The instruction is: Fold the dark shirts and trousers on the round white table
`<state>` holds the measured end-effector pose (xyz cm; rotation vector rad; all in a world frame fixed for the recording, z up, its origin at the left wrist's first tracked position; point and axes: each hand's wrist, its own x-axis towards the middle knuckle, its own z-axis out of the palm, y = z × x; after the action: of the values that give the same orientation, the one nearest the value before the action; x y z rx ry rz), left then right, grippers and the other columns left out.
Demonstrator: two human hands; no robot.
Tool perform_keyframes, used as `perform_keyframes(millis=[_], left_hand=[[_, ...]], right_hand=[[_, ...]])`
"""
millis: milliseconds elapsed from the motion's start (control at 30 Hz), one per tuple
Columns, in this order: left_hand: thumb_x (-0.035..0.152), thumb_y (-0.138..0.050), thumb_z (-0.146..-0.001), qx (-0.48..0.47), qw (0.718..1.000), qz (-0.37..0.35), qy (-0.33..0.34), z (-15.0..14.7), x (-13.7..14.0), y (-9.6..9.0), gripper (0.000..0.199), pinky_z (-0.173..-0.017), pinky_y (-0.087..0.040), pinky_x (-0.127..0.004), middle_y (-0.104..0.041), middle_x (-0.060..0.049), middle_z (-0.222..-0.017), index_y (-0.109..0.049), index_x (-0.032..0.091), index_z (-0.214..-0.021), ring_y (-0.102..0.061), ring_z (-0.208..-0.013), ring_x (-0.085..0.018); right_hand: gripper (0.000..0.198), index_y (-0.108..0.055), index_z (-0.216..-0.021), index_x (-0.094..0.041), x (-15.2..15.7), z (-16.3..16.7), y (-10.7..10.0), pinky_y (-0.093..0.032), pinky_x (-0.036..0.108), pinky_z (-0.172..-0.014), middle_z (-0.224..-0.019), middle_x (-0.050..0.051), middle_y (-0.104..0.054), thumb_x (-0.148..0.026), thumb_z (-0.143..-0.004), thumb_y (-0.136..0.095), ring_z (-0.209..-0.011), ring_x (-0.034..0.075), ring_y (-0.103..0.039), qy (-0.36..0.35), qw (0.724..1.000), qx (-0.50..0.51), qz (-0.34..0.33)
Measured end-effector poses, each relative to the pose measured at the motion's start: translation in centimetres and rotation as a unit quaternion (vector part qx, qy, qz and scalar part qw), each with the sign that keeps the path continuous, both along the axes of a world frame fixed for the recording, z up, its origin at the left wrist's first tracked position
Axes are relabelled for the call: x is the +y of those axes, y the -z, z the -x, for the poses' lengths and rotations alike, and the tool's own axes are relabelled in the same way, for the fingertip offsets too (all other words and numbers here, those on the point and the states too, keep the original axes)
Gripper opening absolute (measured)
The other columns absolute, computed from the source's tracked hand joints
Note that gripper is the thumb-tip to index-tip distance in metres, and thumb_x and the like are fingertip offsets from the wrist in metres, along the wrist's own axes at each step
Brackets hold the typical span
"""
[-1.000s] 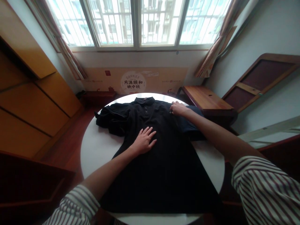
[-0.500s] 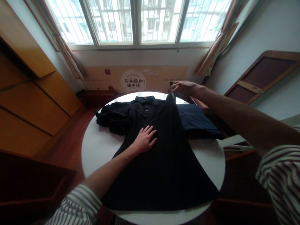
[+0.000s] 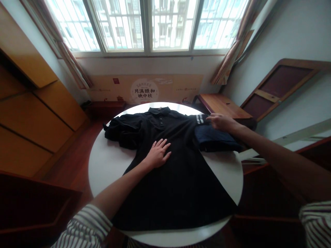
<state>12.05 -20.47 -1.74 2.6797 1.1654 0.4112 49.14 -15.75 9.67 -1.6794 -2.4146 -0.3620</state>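
A black polo shirt (image 3: 176, 186) lies spread on a round white table (image 3: 103, 172), its collar at the far edge and its hem toward me. My left hand (image 3: 158, 154) rests flat on the shirt's middle, fingers apart. At the far right, my right hand (image 3: 219, 122) pinches the end of the shirt's right-side sleeve (image 3: 200, 119), which bears two white stripes. That sleeve is stretched out to the side over a folded dark blue cloth item (image 3: 216, 139). On the left, a bunched black cloth (image 3: 124, 132) meets the shirt; I cannot tell whether it is the other sleeve.
Behind the table stands a low wooden bench (image 3: 227, 105) at the right. A beige banner (image 3: 103, 86) hangs under the barred window (image 3: 168, 27). Orange cabinets (image 3: 59, 113) line the left wall, and a wooden framed panel (image 3: 276, 82) leans at the right.
My right hand has come down and to the right, drawing the sleeve out sideways so its white stripes show. My left hand stays flat on the shirt.
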Motion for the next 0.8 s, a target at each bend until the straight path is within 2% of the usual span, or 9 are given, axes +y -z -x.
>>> perform_keyframes(millis=[100,233,333,400,500,567,667,733,800], left_hand=[[0.049,-0.038,-0.1,0.001,1.0,0.0,0.002,0.0,0.0,0.0,0.054,-0.119,-0.023,-0.054,-0.035,-0.011,-0.157,-0.044,0.021,-0.146,-0.026,-0.147,-0.029],[0.047,-0.04,-0.099,-0.002,1.0,0.002,-0.007,0.0,0.0,-0.4,0.052,-0.118,-0.024,-0.056,-0.039,-0.012,-0.155,-0.047,0.021,-0.143,-0.03,-0.145,-0.03],[0.039,-0.045,-0.099,-0.023,1.0,-0.008,0.01,-0.2,-0.7,-1.8,0.042,-0.113,-0.035,-0.049,-0.051,-0.014,-0.142,-0.055,0.018,-0.134,-0.044,-0.134,-0.028],[0.033,-0.046,-0.099,-0.033,0.999,-0.009,0.038,-0.3,-2.1,-3.2,0.031,-0.103,-0.045,-0.04,-0.06,-0.013,-0.125,-0.062,0.016,-0.12,-0.056,-0.118,-0.024],[0.033,-0.046,-0.1,-0.008,0.993,0.027,0.112,0.3,-6.2,-5.6,0.024,-0.081,-0.051,-0.031,-0.063,-0.009,-0.099,-0.064,0.017,-0.097,-0.062,-0.091,-0.019],[0.045,-0.052,-0.096,0.022,0.981,0.062,0.183,1.3,-9.9,-6.9,0.029,-0.072,-0.049,-0.03,-0.063,-0.006,-0.09,-0.062,0.018,-0.091,-0.061,-0.082,-0.019],[0.063,-0.065,-0.082,0.058,0.966,0.079,0.241,3.6,-15.0,-7.6,0.05,-0.073,-0.049,-0.032,-0.062,-0.006,-0.096,-0.06,0.019,-0.105,-0.06,-0.086,-0.021],[0.057,-0.067,-0.083,0.087,0.967,0.067,0.23,5.0,-17.4,-7.3,0.051,-0.077,-0.049,-0.033,-0.061,-0.008,-0.105,-0.056,0.02,-0.116,-0.059,-0.093,-0.023],[0.042,-0.062,-0.091,0.115,0.97,0.049,0.21,6.0,-18.6,-6.7,0.037,-0.08,-0.049,-0.033,-0.06,-0.009,-0.11,-0.054,0.02,-0.119,-0.058,-0.098,-0.023]], right_hand=[[0.023,-0.07,-0.106,-0.012,-6.0,2.4,1.2,-0.042,0.026,-0.065,-0.099,0.012,-0.067,-0.017,-0.095,-0.051,-0.079,0.018,-0.063,-0.031,0.999,0.021,0.015],[0.02,-0.068,-0.096,-0.018,-14.5,7.2,3.2,-0.044,0.028,-0.066,-0.085,0.006,-0.064,-0.018,-0.095,-0.048,-0.074,0.018,-0.061,-0.143,0.986,0.052,0.068],[0.02,-0.065,-0.09,-0.018,-19.4,11.2,3.8,-0.042,0.03,-0.065,-0.08,0.006,-0.062,-0.017,-0.095,-0.046,-0.07,0.018,-0.056,-0.203,0.975,0.028,0.089],[0.017,-0.064,-0.093,-0.018,-21.8,13.3,3.9,-0.042,0.032,-0.067,-0.082,0.006,-0.062,-0.021,-0.095,-0.048,-0.073,0.019,-0.056,-0.237,0.965,0.025,0.113],[0.015,-0.064,-0.099,-0.018,-24.1,15.0,4.2,-0.045,0.033,-0.073,-0.089,0.008,-0.064,-0.027,-0.095,-0.053,-0.084,0.021,-0.058,-0.268,0.953,0.049,0.131],[0.02,-0.064,-0.105,-0.017,-24.9,15.3,4.9,-0.046,0.036,-0.077,-0.096,0.01,-0.065,-0.032,-0.094,-0.056,-0.092,0.023,-0.059,-0.274,0.952,0.066,0.122],[0.033,-0.062,-0.114,-0.015,-25.7,15.4,6.4,-0.049,0.039,-0.08,-0.106,0.013,-0.066,-0.038,-0.092,-0.059,-0.097,0.027,-0.058,-0.266,0.957,0.076,0.089],[0.034,-0.063,-0.115,-0.014,-26.0,15.5,7.3,-0.05,0.04,-0.078,-0.108,0.014,-0.066,-0.039,-0.093,-0.057,-0.096,0.028,-0.059,-0.255,0.962,0.074,0.067],[0.03,-0.064,-0.111,-0.014,-26.1,15.9,7.8,-0.05,0.039,-0.076,-0.104,0.014,-0.067,-0.037,-0.095,-0.054,-0.093,0.027,-0.059,-0.254,0.963,0.072,0.049]])
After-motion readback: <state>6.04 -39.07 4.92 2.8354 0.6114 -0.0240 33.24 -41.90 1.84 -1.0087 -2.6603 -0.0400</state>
